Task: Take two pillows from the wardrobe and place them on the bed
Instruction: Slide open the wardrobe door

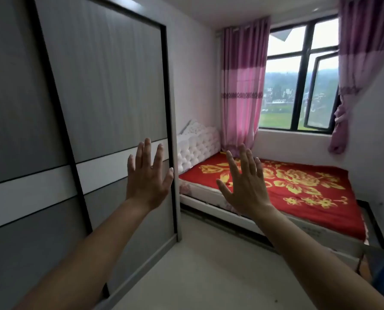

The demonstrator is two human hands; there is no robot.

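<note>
A tall grey wardrobe (pixel 92 90) with sliding doors fills the left side; its doors are closed and no pillows show. The bed (pixel 298 186) lies at the right under a red blanket with yellow flowers, with a white tufted headboard (pixel 197 144) at its far left end. My left hand (pixel 147 175) is raised with fingers spread, in front of the wardrobe's right door edge. My right hand (pixel 244 182) is raised the same way in front of the bed. Both hands hold nothing.
Pale floor (pixel 204 265) runs between wardrobe and bed. Pink and purple curtains (pixel 242 86) hang beside a dark-framed window (pixel 302 86) with one pane swung open. A white wall stands to the right of the bed.
</note>
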